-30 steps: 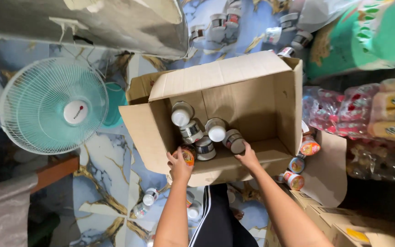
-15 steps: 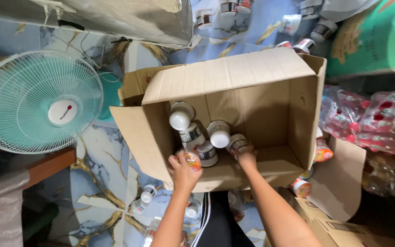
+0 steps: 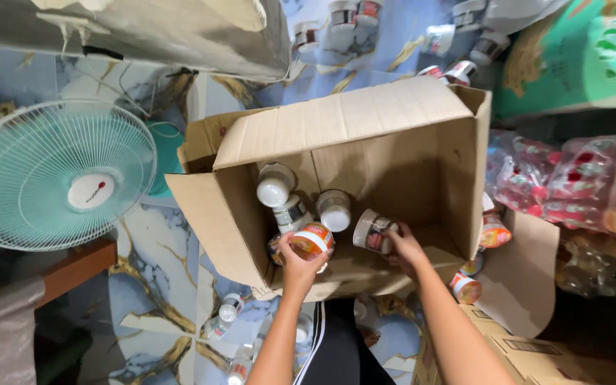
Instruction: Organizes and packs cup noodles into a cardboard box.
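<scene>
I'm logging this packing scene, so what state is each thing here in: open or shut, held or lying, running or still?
cardboard box: open, flaps spread, tipped toward the camera.
orange-labelled jar: capped, held in the left hand over the box.
white-capped jar: capped, on its side, gripped by the right hand.
upright jars: capped, standing inside the box.
fan: blades look still.
loose jars: lying on the floor.

A: What can't be made out here?

B: The left hand (image 3: 299, 265) covers the lower part of the orange-labelled jar (image 3: 313, 239), and the right hand (image 3: 404, 246) hides the base of the white-lidded jar (image 3: 371, 229).

A: And at the edges?

B: The fan (image 3: 58, 175) is cut off at the left edge. The wrapped bottle packs (image 3: 572, 187) at the right are blurred and run out of frame.
</scene>
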